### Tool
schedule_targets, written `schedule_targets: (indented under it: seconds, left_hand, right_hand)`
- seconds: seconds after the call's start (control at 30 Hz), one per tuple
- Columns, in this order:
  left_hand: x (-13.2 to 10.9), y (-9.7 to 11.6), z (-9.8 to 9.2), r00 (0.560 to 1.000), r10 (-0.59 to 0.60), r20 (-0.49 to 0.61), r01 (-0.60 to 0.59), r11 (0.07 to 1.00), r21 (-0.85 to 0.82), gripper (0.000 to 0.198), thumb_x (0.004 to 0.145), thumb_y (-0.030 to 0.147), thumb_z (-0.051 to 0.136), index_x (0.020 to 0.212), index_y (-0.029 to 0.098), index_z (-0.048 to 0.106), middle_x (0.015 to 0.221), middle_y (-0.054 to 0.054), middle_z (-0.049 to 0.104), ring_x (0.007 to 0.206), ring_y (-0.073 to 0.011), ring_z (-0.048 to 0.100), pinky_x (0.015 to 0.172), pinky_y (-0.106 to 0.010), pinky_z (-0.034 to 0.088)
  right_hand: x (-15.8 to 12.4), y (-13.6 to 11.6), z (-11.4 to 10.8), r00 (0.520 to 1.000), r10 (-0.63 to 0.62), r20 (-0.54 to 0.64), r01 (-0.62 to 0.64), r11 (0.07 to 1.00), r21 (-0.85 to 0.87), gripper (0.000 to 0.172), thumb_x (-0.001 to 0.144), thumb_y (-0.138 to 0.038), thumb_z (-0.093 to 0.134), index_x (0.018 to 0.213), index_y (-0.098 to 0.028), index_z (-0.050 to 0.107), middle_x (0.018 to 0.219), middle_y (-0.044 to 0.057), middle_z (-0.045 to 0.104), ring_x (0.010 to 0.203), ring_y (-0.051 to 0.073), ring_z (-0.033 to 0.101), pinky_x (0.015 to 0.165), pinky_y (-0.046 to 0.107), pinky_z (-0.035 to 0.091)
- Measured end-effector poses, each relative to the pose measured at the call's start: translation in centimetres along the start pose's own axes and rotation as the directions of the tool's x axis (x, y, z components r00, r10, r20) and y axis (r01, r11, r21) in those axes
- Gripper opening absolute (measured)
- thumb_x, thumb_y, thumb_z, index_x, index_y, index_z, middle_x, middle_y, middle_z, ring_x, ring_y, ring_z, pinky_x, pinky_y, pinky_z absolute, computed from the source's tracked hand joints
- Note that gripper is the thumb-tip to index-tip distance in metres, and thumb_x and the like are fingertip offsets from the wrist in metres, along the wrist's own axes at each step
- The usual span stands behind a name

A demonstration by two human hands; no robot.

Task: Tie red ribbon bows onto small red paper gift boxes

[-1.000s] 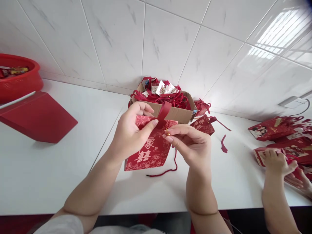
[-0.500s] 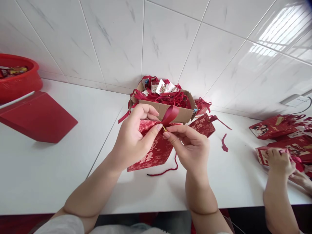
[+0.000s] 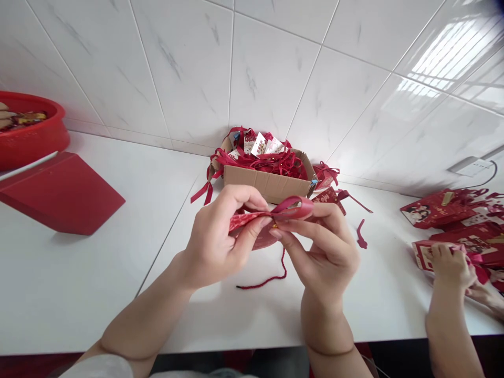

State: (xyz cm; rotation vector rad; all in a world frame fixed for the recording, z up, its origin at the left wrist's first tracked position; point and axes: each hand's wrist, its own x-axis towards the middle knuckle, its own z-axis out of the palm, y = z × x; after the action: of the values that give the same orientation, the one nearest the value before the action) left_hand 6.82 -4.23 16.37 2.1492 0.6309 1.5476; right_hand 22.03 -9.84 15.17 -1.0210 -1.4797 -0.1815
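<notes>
My left hand (image 3: pixel 216 241) pinches the top edge of a red patterned gift box (image 3: pixel 244 220), which is tipped so that its front is mostly hidden behind my fingers. A loop of wide red ribbon (image 3: pixel 295 208) stands out from that edge and leans over the fingers of my right hand (image 3: pixel 328 249). Between my right thumb and forefinger is a small gold-coloured piece (image 3: pixel 274 226), just below the ribbon. A dark red cord (image 3: pixel 262 285) trails on the white table (image 3: pixel 220 320) beneath my hands.
A cardboard box (image 3: pixel 268 182) of red ribbons and tags stands against the tiled wall. Left are a red basin (image 3: pixel 35 134) and a plain red box (image 3: pixel 74 194). A ribbon scrap (image 3: pixel 361 236) lies right. Another person's hand (image 3: pixel 451 265) works among red gift boxes (image 3: pixel 429 210).
The gift box has tilted, so its printed front is now mostly out of sight. The ribbon loop has swung right over my right hand. Both hands sit slightly lower, and my right hand has turned.
</notes>
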Motion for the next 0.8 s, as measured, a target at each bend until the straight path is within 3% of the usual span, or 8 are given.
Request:
schedule_targets:
  seconds: [0.17, 0.27, 0.4, 0.6, 0.8]
  left_hand:
    - [0.1, 0.0, -0.5, 0.977, 0.199, 0.078, -0.199, 0.980, -0.007, 0.025, 0.079, 0.006, 0.060, 0.090, 0.027, 0.053, 0.081, 0.002, 0.072, 0.076, -0.0163, 0.070, 0.068, -0.031, 0.056]
    - [0.2, 0.1, -0.8, 0.954, 0.288, 0.086, -0.290, 0.957, 0.011, 0.026, 0.078, 0.003, 0.058, 0.088, 0.026, 0.052, 0.079, 0.004, 0.072, 0.075, -0.0148, 0.071, 0.071, -0.030, 0.056]
    - [0.0, 0.3, -0.6, 0.966, 0.242, 0.086, -0.243, 0.970, 0.001, 0.025, 0.079, 0.006, 0.060, 0.089, 0.027, 0.051, 0.079, 0.003, 0.072, 0.075, -0.0163, 0.071, 0.068, -0.032, 0.057]
    - [-0.4, 0.6, 0.0, 0.999, 0.033, 0.041, -0.031, 0.998, -0.052, 0.028, 0.083, 0.009, 0.058, 0.101, 0.030, 0.050, 0.087, -0.001, 0.068, 0.076, -0.0166, 0.068, 0.064, -0.032, 0.057]
    - [0.0, 0.5, -0.1, 0.998, 0.009, 0.054, -0.006, 0.998, -0.057, 0.025, 0.081, 0.008, 0.060, 0.099, 0.022, 0.050, 0.086, 0.000, 0.064, 0.078, -0.0143, 0.066, 0.069, -0.027, 0.057]
  right_hand:
    - [0.4, 0.5, -1.5, 0.988, -0.155, 0.028, 0.155, 0.988, -0.012, 0.024, 0.073, -0.007, 0.072, 0.085, -0.027, 0.068, 0.103, 0.004, 0.062, 0.093, 0.022, 0.062, 0.073, 0.042, 0.057]
    - [0.5, 0.8, -2.0, 0.978, -0.199, 0.054, 0.201, 0.979, -0.026, 0.021, 0.075, -0.007, 0.068, 0.083, -0.027, 0.066, 0.102, 0.003, 0.065, 0.095, 0.024, 0.063, 0.074, 0.045, 0.056]
    - [0.5, 0.8, -1.9, 0.974, -0.221, 0.047, 0.220, 0.975, 0.011, 0.020, 0.075, -0.009, 0.071, 0.084, -0.026, 0.066, 0.094, 0.003, 0.067, 0.087, 0.023, 0.066, 0.070, 0.043, 0.057]
    - [0.4, 0.9, -1.4, 0.975, -0.209, 0.072, 0.209, 0.978, 0.017, 0.023, 0.078, -0.011, 0.069, 0.092, -0.029, 0.068, 0.096, 0.003, 0.066, 0.089, 0.022, 0.066, 0.069, 0.041, 0.058]
    - [0.7, 1.0, -1.0, 0.976, -0.208, 0.070, 0.209, 0.978, -0.005, 0.024, 0.077, -0.015, 0.071, 0.096, -0.029, 0.068, 0.098, 0.004, 0.067, 0.088, 0.023, 0.066, 0.070, 0.041, 0.059]
